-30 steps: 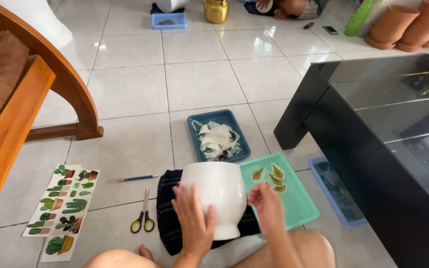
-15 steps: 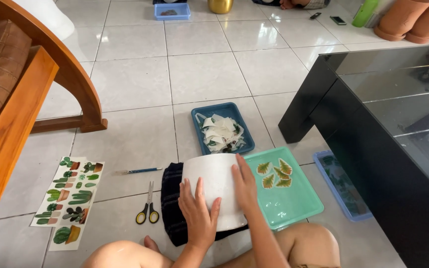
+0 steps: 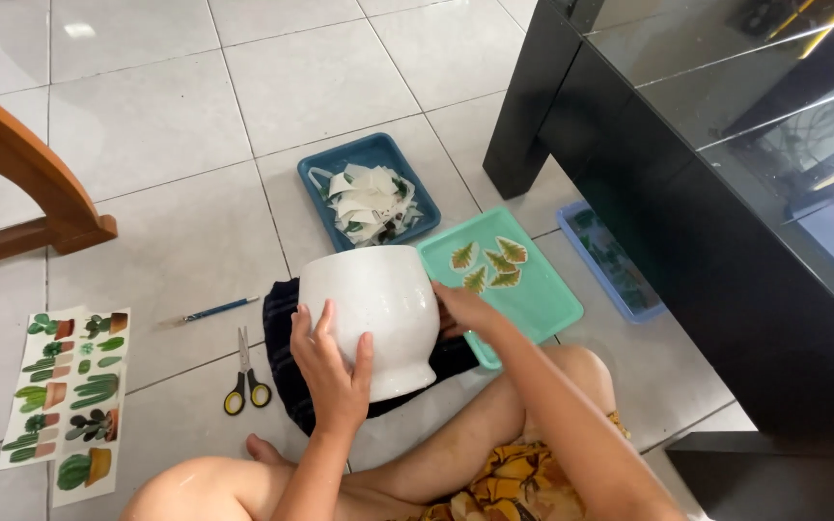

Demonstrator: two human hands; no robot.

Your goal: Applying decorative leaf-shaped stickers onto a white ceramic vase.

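A white ceramic pot [image 3: 378, 309] lies tilted on its side over a dark cloth [image 3: 287, 371] on the tiled floor. My left hand [image 3: 328, 371] is spread flat on the pot's left side and steadies it. On the pot's right side, my right hand [image 3: 463, 309] presses against the wall, fingers partly hidden behind it. Right of the pot, a teal tray [image 3: 533, 304] carries several leaf cut-outs [image 3: 489, 262].
A dark blue tray [image 3: 325, 188] with paper scraps lies beyond the pot. Scissors [image 3: 244, 374], a thin blue brush [image 3: 214, 310] and plant sticker sheets [image 3: 65, 396] lie left. A black glass table [image 3: 726, 193] stands right, a light blue tray [image 3: 620, 280] under it. A wooden chair leg [image 3: 31, 183] is far left.
The camera has dipped and moved closer. The pot has been tipped onto its side, and my right hand has gone from its top to its right wall.
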